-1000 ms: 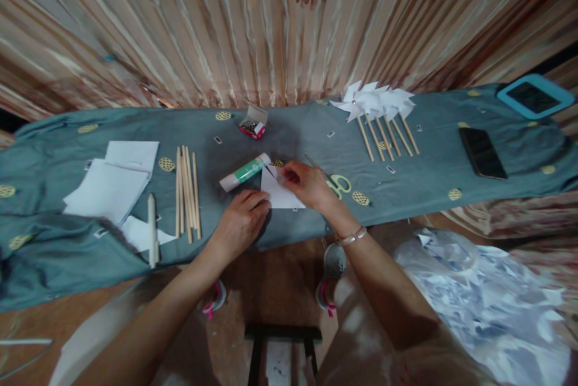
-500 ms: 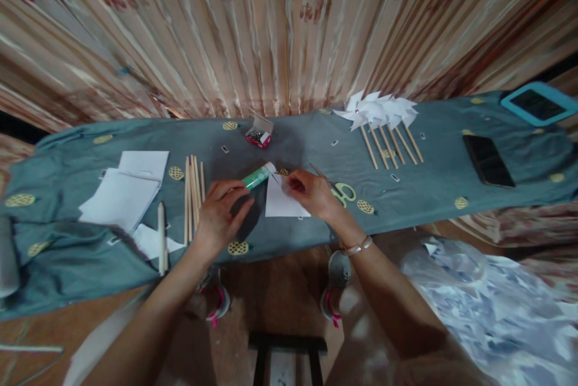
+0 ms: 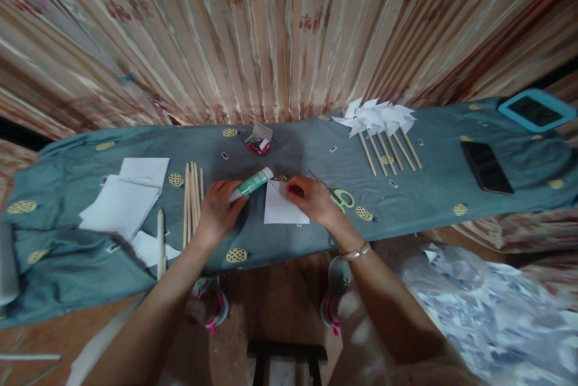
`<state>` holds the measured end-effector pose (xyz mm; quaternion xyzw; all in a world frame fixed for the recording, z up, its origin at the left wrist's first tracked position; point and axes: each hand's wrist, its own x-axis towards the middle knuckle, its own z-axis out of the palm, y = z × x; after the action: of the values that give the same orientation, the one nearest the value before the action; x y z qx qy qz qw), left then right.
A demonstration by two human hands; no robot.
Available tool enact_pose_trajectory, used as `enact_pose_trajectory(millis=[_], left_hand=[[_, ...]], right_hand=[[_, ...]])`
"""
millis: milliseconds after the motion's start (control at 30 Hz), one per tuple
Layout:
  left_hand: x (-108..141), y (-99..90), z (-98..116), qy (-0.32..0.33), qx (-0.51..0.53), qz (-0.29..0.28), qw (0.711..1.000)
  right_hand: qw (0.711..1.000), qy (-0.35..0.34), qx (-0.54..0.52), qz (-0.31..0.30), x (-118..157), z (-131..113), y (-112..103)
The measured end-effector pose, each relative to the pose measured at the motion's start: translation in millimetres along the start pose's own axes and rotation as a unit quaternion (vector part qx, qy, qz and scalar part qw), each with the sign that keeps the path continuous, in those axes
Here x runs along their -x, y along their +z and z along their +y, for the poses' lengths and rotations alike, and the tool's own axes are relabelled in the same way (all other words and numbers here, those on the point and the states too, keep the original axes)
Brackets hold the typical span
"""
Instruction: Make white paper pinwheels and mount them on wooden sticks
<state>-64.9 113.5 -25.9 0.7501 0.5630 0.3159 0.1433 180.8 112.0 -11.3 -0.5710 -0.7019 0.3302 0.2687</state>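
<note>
My left hand point(image 3: 220, 208) is closed around a green and white glue stick point(image 3: 253, 184), whose far end points up and to the right. Just right of it lies a white square of paper point(image 3: 282, 210) on the cloth. My right hand point(image 3: 309, 198) rests at the paper's upper right, thumb and fingers pinched together on it; the exact grip is partly hidden. Behind that hand lie scissors point(image 3: 343, 199) with pale green handles, their blades partly covered. Several wooden sticks point(image 3: 193, 193) lie beside my left hand.
White paper sheets point(image 3: 120, 205) and a pale rod point(image 3: 161, 241) are at left. A small red box point(image 3: 258, 142) of metal bits stands at the back. Several paper pinwheels point(image 3: 382, 118), a phone point(image 3: 486, 167) and a blue-framed device point(image 3: 537, 110) lie right. A bag of paper pieces point(image 3: 497, 308) sits below.
My left hand has closed on the glue stick, which it was only reaching over before. My right hand stays at the paper. The view has shifted slightly.
</note>
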Motion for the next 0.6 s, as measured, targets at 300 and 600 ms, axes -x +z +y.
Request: enact_pose_trajectory(millis=[300, 600], left_hand=[[6, 3.2, 44, -0.23, 0.385, -0.024, 0.894], [13, 0.3, 74, -0.364, 0.636, -0.173, 0.658]], right_hand=[[0.972, 0.018, -0.229, 0.055, -3, -5, -3], [0.824, 0.094, -0.544, -0.129, 6, -26, 12]])
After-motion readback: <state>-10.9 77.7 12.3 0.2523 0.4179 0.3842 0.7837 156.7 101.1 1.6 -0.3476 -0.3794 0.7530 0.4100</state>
